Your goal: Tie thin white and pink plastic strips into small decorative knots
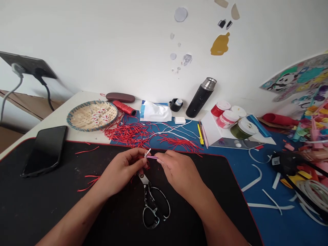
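My left hand point(123, 171) and my right hand point(176, 171) meet over the black mat point(51, 205), fingers pinched. Between them they hold a short thin strip point(150, 155), pinkish white, with a white end sticking up. Some red strands show under my left fingers. A pair of metal scissors point(153, 201) lies on the mat just below my hands, blades pointing up toward them.
A pile of red strips point(133, 131) and white cords lies behind. A woven basket point(74, 118), red thread spool point(124, 107), tissue pack point(155, 112), black flask point(201, 97), jars point(228, 118), and a phone point(44, 150) stand around. White strips and craft clutter fill the right.
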The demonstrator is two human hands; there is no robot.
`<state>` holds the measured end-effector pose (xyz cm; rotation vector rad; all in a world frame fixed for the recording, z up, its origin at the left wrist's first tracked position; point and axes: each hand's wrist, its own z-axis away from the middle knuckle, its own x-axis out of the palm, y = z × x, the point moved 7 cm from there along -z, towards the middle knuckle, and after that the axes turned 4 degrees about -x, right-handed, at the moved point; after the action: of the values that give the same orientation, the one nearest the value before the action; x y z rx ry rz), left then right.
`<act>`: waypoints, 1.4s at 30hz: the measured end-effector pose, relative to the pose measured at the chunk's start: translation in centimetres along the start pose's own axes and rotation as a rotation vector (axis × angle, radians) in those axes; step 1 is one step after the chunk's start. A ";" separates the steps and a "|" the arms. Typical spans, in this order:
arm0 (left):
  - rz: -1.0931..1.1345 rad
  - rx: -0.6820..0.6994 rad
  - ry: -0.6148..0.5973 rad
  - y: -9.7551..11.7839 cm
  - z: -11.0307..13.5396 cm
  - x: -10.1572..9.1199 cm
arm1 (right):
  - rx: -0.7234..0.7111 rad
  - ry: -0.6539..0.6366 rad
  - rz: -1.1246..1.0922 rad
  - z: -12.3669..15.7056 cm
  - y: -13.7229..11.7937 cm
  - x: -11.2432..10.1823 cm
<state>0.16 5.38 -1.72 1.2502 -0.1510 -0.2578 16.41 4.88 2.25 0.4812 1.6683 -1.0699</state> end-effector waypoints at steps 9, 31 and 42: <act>0.052 0.043 0.160 0.2 0.2 -0.2 | 0.012 0.048 -0.115 0.2 -0.4 0.0; -0.049 0.025 0.267 0.1 0.4 -0.3 | 0.053 0.038 -0.108 0.0 -1.9 1.4; 0.003 0.070 0.317 1.0 0.7 -1.0 | 0.139 0.185 -0.529 0.3 -0.4 -0.1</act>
<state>-0.89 5.35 -0.50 1.3440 0.1119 -0.0500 16.33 4.42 2.52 0.2318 1.9507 -1.5709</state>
